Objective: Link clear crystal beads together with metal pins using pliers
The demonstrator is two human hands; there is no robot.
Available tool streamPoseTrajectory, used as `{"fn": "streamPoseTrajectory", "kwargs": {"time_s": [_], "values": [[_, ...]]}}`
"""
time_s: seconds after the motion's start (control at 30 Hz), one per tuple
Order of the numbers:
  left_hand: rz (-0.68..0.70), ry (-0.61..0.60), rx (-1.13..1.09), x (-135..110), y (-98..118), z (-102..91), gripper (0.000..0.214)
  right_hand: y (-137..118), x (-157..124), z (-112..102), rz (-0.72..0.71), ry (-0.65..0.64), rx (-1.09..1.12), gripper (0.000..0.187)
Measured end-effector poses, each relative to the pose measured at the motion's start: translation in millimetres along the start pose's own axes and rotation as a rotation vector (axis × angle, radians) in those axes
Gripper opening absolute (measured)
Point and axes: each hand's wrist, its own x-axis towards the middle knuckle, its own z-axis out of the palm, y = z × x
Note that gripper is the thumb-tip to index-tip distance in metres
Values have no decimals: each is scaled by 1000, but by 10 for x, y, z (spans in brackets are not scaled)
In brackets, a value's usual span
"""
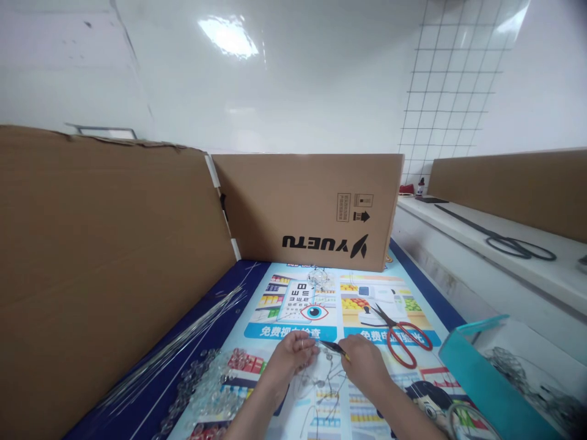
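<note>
My right hand (363,363) is closed around needle-nose pliers (334,347) with yellow on the handle. Their dark tips point left and reach the fingertips of my left hand (293,354). That hand is curled with its fingers pinched on thin wire; the exact grip is too small to make out. Thin wire with clear beads (320,384) hangs and spreads below and between both hands. Left of my left forearm lies a pile of clear beads (213,388). Red-handled scissors (403,339) lie open beyond my right hand.
A bundle of straight wires (178,342) lies at the left, beside a cardboard wall (105,275). A printed cardboard box (307,208) closes off the back. At right stands a teal box (493,373) holding wire pieces. A small wire-and-bead piece (320,279) sits near the back. Large black scissors (513,244) rest on a white ledge.
</note>
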Motion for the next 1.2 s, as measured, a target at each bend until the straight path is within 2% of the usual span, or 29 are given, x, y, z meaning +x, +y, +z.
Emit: {"fn": "streamPoseTrajectory", "kwargs": {"time_s": [0.13,0.43,0.7,0.93,1.2], "values": [[25,-5,-1,-6,17,21,47,-11,-6,3,-19,5,4,15],[9,91,125,-32,57,96,33,28,8,-44,-88,0,22,13],[-13,137,215,-38,55,143,31,59,37,-78,-142,-61,78,15],[14,127,273,-43,44,144,31,83,43,-71,-152,-83,130,17],[39,90,304,-145,151,180,29,123,66,-71,-137,-112,154,15]]}}
